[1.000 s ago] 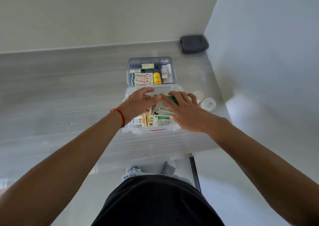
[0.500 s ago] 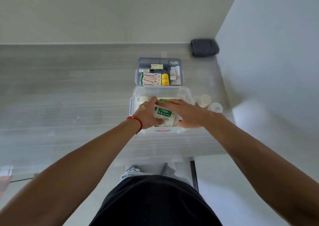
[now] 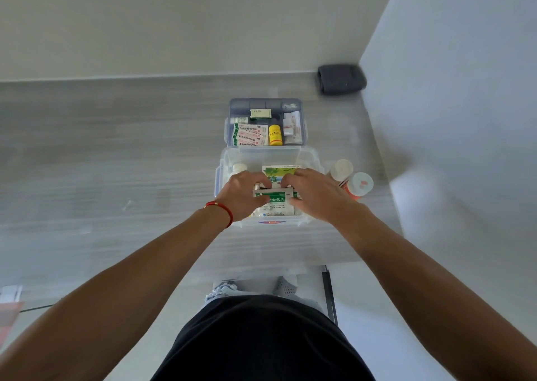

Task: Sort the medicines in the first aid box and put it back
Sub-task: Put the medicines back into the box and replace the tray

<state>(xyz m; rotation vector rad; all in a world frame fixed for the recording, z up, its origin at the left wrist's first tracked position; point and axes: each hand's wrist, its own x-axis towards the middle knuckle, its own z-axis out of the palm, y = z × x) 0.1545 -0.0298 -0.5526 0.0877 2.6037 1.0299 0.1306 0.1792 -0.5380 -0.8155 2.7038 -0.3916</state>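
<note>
A clear plastic first aid box (image 3: 315,159) stands open on the grey counter. Inside it lie green-and-white medicine boxes. My left hand (image 3: 242,196) and my right hand (image 3: 312,194) both grip one green-and-white medicine box (image 3: 274,199) from its two ends, over the near half of the first aid box. A second green box (image 3: 280,172) lies behind it, and a white bottle (image 3: 239,168) stands in the left corner. Behind the first aid box sits its grey-blue tray (image 3: 302,119) with red-and-white sachets (image 3: 250,136), a yellow bottle (image 3: 275,134) and small packets.
Two white-capped bottles (image 3: 342,169) (image 3: 360,184) stand on the counter right of the box. A dark grey pouch (image 3: 340,79) lies in the back right corner against the wall. Walls close the counter at the back and right. The counter's front edge is just below the box.
Both hands have drawn toward the near side of the first aid box and closed on the ends of the green-and-white medicine box, which now lies level between them.
</note>
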